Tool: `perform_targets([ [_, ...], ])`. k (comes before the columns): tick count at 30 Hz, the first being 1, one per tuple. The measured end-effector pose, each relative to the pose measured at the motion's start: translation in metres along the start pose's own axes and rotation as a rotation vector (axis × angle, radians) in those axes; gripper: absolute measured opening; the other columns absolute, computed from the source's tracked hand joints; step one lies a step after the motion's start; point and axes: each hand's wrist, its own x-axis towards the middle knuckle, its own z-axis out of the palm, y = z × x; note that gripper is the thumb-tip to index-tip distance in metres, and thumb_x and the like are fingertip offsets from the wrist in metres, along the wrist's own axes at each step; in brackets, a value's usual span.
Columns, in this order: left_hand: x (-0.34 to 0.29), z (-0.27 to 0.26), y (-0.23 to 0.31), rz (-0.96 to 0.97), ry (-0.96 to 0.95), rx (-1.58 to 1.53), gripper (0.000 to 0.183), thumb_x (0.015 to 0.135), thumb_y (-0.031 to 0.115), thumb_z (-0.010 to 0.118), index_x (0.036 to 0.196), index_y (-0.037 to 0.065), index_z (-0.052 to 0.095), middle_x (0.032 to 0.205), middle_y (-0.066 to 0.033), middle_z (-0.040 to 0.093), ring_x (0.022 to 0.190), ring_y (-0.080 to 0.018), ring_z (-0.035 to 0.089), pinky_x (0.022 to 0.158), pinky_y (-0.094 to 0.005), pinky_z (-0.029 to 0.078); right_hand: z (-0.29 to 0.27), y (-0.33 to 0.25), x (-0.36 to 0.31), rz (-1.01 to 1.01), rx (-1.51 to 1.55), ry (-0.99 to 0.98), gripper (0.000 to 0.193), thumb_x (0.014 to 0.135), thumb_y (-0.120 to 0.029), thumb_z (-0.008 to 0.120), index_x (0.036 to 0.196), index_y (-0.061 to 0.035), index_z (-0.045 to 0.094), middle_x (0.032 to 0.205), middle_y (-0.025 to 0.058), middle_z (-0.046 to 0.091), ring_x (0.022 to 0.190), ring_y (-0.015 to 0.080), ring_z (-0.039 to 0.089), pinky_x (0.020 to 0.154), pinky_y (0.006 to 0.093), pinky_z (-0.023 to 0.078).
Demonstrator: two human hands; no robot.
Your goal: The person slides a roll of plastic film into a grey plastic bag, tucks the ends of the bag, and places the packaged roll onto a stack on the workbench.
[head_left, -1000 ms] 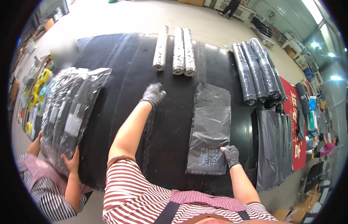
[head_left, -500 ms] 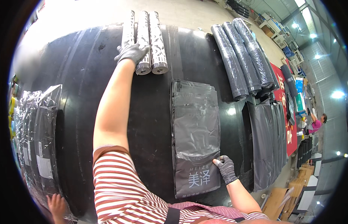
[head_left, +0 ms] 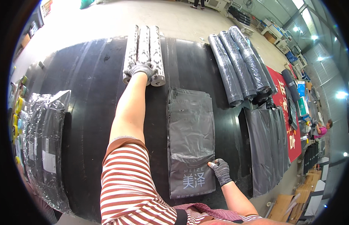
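Three patterned grey-and-white rolled mats (head_left: 156, 56) lie side by side toward the far edge of a black table (head_left: 92, 123). My left hand (head_left: 142, 69), in a grey glove, reaches over their near ends and appears closed around the middle roll; its fingertips are partly hidden. In front of me lies a flat stack of dark grey plastic bags (head_left: 191, 137) with pale print near the lower end. My right hand (head_left: 221, 171), gloved with the thumb tip showing, pinches the stack's right edge near that print. How many bags it holds cannot be seen.
Several dark rolls in clear film (head_left: 234, 69) lie at the far right, with more grey plastic bags (head_left: 264, 146) nearer. Film-wrapped dark packages (head_left: 45, 146) occupy the left side. A red printed sheet (head_left: 283, 112) is beyond the right edge. A person in pink (head_left: 322, 130) is far right.
My left hand has shifted right, from the left and middle rolls onto the middle one, its spread fingers now drawn in. Another person's hand at lower left has gone. The view has tilted slightly.
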Motion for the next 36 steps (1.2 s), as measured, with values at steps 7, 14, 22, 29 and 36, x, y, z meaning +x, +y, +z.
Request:
perform_targets([
  [7, -0.041, 0.038, 0.011, 0.050, 0.056, 0.172, 0.054, 0.086, 0.055, 0.049, 0.135, 0.032, 0.045, 0.150, -0.0121, 0.027, 0.140, -0.0351, 0.018, 0.102, -0.0629, 0.026, -0.001, 0.023, 0.010, -0.138, -0.002, -0.039, 0.036, 0.070, -0.036, 0.078, 0.078, -0.0036, 0.064, 0.063, 0.0080, 0.061, 0.058, 0.0187, 0.057, 0.060, 0.0342, 0.046],
  [14, -0.041, 0.041, -0.033, -0.091, 0.145, -0.049, 0.092, 0.074, 0.062, 0.065, 0.148, 0.029, 0.021, 0.155, -0.0173, 0.010, 0.142, -0.0405, 0.002, 0.108, -0.0627, 0.020, -0.045, -0.117, 0.132, -0.728, -0.175, 0.058, 0.040, 0.082, -0.036, 0.063, 0.104, -0.0023, 0.057, 0.098, 0.0177, 0.061, 0.093, 0.0358, 0.058, 0.081, 0.0422, 0.048],
  [22, -0.045, 0.032, -0.050, -0.094, 0.036, -0.312, 0.095, 0.059, 0.060, 0.070, 0.142, 0.032, 0.033, 0.153, -0.0271, 0.006, 0.138, -0.0444, 0.021, 0.105, -0.0547, 0.033, 0.124, -0.377, 0.263, -0.545, 0.185, -0.188, 0.079, 0.079, -0.043, 0.068, 0.135, 0.0047, 0.037, 0.118, 0.0272, 0.057, 0.108, 0.0336, 0.058, 0.096, 0.0413, 0.044],
  [29, -0.041, 0.042, -0.095, 0.005, 0.049, -0.501, 0.107, 0.055, 0.051, 0.082, 0.145, 0.034, 0.027, 0.151, -0.0239, 0.011, 0.134, -0.0423, 0.029, 0.106, -0.0473, 0.035, 0.172, -0.364, 0.278, -0.578, 0.304, -0.322, 0.048, 0.075, -0.022, 0.075, 0.111, 0.0040, 0.056, 0.097, 0.0183, 0.064, 0.075, 0.0275, 0.063, 0.058, 0.0404, 0.054],
  [36, -0.154, 0.113, -0.167, 0.099, 0.155, -0.519, 0.093, 0.057, 0.045, 0.081, 0.140, 0.032, 0.040, 0.135, -0.0282, 0.034, 0.123, -0.0471, 0.040, 0.104, -0.0459, 0.037, 0.161, -0.289, 0.099, -0.711, 0.028, -0.278, 0.071, 0.059, -0.028, 0.084, 0.108, 0.0076, 0.048, 0.101, 0.0263, 0.063, 0.095, 0.0364, 0.063, 0.083, 0.0399, 0.051],
])
